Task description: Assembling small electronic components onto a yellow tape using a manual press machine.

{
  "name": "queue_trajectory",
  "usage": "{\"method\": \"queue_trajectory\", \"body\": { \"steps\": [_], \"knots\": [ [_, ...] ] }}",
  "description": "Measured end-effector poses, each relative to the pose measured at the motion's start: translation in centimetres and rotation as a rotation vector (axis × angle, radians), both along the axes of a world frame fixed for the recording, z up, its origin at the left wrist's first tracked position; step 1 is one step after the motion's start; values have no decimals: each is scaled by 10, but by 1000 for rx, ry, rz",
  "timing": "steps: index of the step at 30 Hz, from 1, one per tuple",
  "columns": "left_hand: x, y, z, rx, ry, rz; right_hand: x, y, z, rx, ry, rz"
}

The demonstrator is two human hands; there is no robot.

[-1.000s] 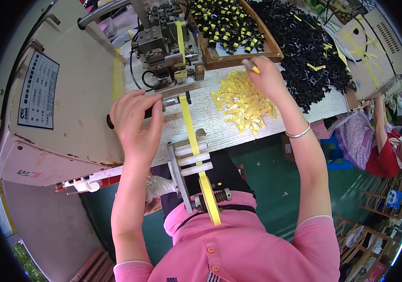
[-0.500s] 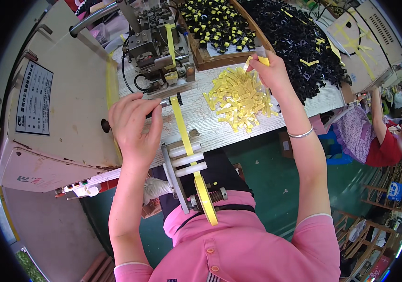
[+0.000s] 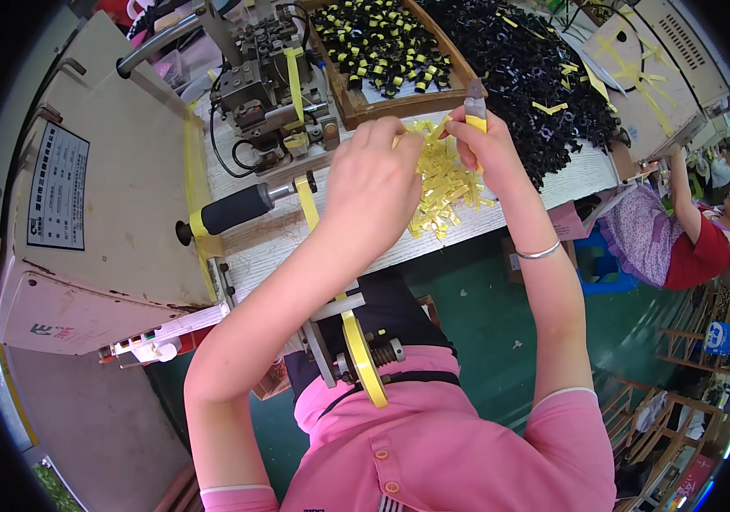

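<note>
Pile of cut yellow tape strips [image 3: 446, 183] lies on the desk [image 3: 544, 192] upper centre of frame, partly covered by both hands. Right hand [image 3: 489, 145] is just above the pile's upper right edge, fingers pinched together on a small metal tool with yellow handle [image 3: 474, 107], tip pointing up. Left hand [image 3: 371, 192] hovers over the pile's left side, fingers curled down toward the strips; cannot tell if its grip is closed on anything, fingertips hidden. Silver bracelet [image 3: 538, 252] on the right wrist.

Just left of the left hand a black-handled lever [image 3: 237, 209] sticks out from the beige machine [image 3: 92, 213] filling the left of frame. Above the lever, a small tape-feed mechanism [image 3: 267, 72] with yellow tape [image 3: 295, 72] running through it. Yellow tape roll [image 3: 361, 358] sits on a bracket lower centre, near the person's waist.

Top centre: wooden tray [image 3: 365, 107] of black-and-yellow small parts. Upper right: heap of black parts [image 3: 544, 85] on the desk. Far right: another person in a red and purple top [image 3: 672, 243] reaching up to the desk.
</note>
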State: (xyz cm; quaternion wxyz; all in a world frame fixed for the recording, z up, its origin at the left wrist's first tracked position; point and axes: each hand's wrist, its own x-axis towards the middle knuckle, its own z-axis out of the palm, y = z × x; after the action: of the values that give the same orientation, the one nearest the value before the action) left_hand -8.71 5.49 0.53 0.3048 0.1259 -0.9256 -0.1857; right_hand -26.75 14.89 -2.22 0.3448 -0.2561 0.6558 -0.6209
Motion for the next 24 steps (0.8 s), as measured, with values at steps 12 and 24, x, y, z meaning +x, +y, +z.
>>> {"method": "queue_trajectory", "body": {
  "steps": [12,24],
  "knots": [
    [-52,-16,-37,-7,-200,51,3,8,-9,-104,-22,-43],
    [-22,-5,12,-28,50,60,21,22,26,-174,-309,-4]
  ]
}}
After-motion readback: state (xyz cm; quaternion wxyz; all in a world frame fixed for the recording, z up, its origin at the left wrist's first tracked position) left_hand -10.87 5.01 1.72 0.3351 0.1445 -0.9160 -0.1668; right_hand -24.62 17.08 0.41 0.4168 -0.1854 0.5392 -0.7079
